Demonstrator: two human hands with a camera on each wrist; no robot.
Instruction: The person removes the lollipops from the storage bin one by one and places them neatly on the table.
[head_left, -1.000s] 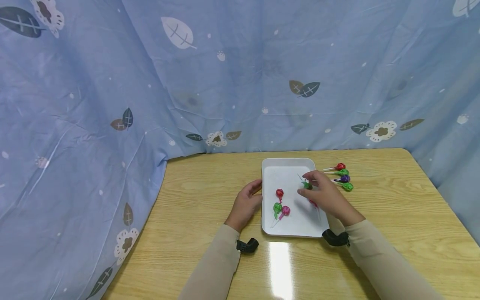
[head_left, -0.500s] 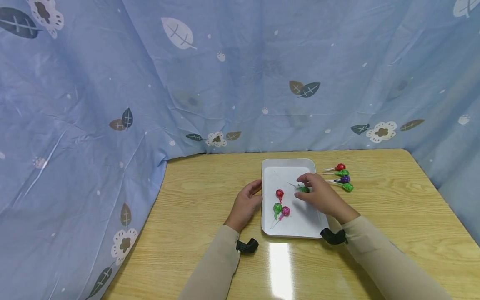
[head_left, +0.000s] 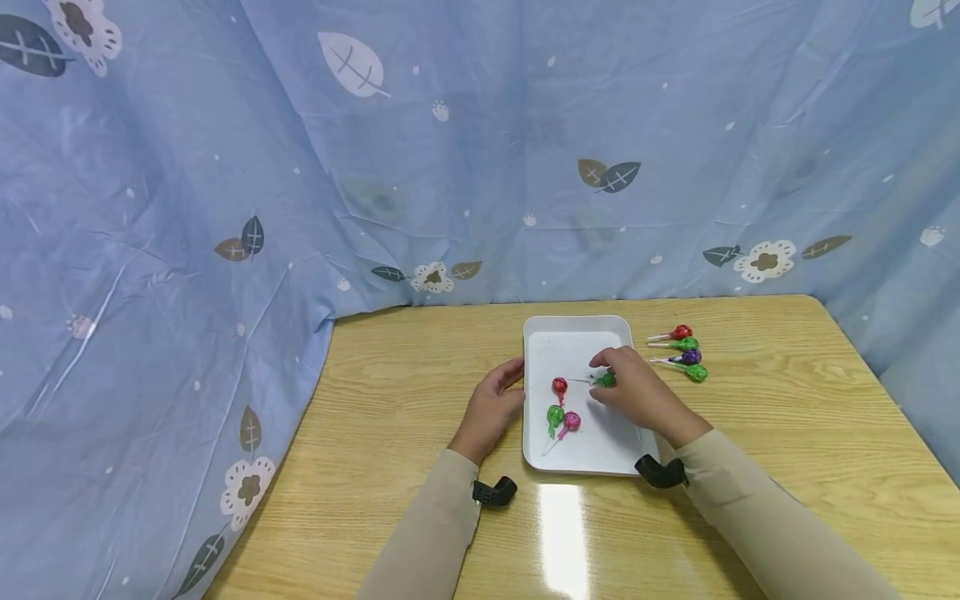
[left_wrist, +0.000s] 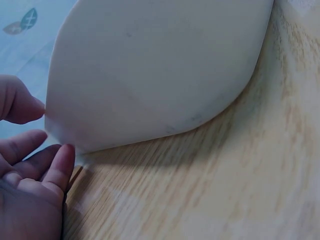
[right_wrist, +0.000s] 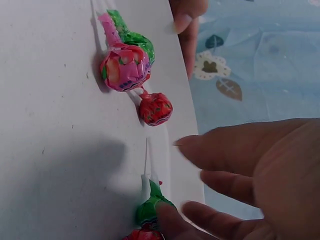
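Note:
A green-wrapped lollipop lies inside the white tray, its stick pointing left. My right hand is over it; in the right wrist view a fingertip overlaps the green wrapper while the thumb stands apart from it. A red lollipop, another green one and a pink one lie in the tray's left half. Part of a further red wrapper shows under the right fingers. My left hand rests against the tray's left side, fingertips right at its outer wall.
Several lollipops lie in a column on the wooden table right of the tray: a red one, green ones and a purple one. A blue patterned curtain hangs behind and to the left.
My right hand has shifted slightly left, carrying the green lollipop further into the tray. Its stick has turned from pointing up-left to pointing left, and the thumb has come away. The left hand stays put.

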